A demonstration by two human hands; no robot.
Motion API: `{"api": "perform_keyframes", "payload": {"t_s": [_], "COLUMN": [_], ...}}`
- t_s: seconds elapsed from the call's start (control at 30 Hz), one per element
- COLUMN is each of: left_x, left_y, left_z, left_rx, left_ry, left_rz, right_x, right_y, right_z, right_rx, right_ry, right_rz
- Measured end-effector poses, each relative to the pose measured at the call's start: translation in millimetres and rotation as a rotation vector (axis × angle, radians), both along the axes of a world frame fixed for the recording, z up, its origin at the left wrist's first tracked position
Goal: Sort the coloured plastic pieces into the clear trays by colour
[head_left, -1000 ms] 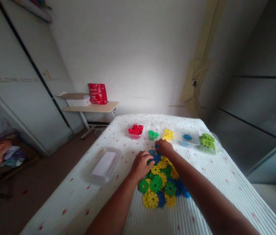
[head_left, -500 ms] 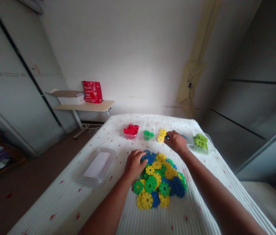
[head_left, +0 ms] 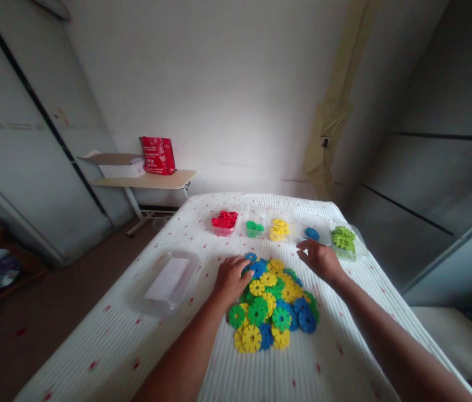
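Bed (head_left: 135,346): disc pile (head_left: 273,304) dead centre. Clear tray (head_left: 189,273) at pile's 9 o'clock. Left hand (head_left: 230,279) curled on pile's 10 o'clock edge, grip unclear. Right hand (head_left: 320,259) open, empty, at 1 o'clock, near blue bin (head_left: 324,231).

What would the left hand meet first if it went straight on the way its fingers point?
The left hand would most likely meet the blue discs at the far end of the pile, just ahead of its fingers; whether they already touch is unclear.

Blue, yellow, green discs (head_left: 273,304), white red-dotted bedspread (head_left: 336,346), red bag (head_left: 157,156)
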State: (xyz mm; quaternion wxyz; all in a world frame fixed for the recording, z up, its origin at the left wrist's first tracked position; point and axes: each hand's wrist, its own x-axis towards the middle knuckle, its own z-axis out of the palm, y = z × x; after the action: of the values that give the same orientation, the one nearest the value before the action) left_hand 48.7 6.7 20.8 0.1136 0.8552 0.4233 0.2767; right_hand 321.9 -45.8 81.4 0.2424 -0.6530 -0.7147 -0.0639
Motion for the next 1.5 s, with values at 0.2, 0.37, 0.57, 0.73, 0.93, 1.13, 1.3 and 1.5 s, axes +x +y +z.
{"api": "perform_keyframes", "payload": {"t_s": [0.2, 0.37, 0.57, 0.73, 0.93, 1.13, 1.3, 1.5], "left_x": [2.9, 9.9, 14.9, 5.4, 1.6, 0.5, -0.3, -0.3], "left_y": [-7.9, -21.5, -17.0, -7.4, -3.0, -1.0, -0.7, -0.2], "left_z": [7.0, 23.0, 13.1, 4.1, 1.4, -1.5, -2.5, -2.9], "left_rx": [0.003, 0.072, 0.004, -0.013, -0.041, -0.057, -0.071, -0.071], "left_ry": [-0.027, -0.092, -0.023, -0.007, -0.049, -0.081, -0.094, -0.097], "left_rz": [0.001, -0.112, -0.073, -0.056, -0.041, -0.031, -0.026, -0.025], "right_x": [-7.7, -14.3, -45.5, -75.9, -88.7, -94.0, -75.6, -30.9], "right_y": [-31.4, -42.4, -34.7, -24.0, -17.3, -18.9, -14.3, 19.5], "right_z": [-20.8, -23.6, -1.3, 6.1, 3.1, 4.2, 6.3, 24.6], "right_rx": [-0.07, -0.07, -0.173, -0.305, -0.401, -0.365, -0.254, 0.002], "right_ry": [0.136, 0.257, 0.219, 0.083, -0.085, -0.135, -0.004, 0.017], "right_rz": [0.161, 0.148, 0.166, 0.213, 0.178, 0.184, 0.181, -0.06]}}
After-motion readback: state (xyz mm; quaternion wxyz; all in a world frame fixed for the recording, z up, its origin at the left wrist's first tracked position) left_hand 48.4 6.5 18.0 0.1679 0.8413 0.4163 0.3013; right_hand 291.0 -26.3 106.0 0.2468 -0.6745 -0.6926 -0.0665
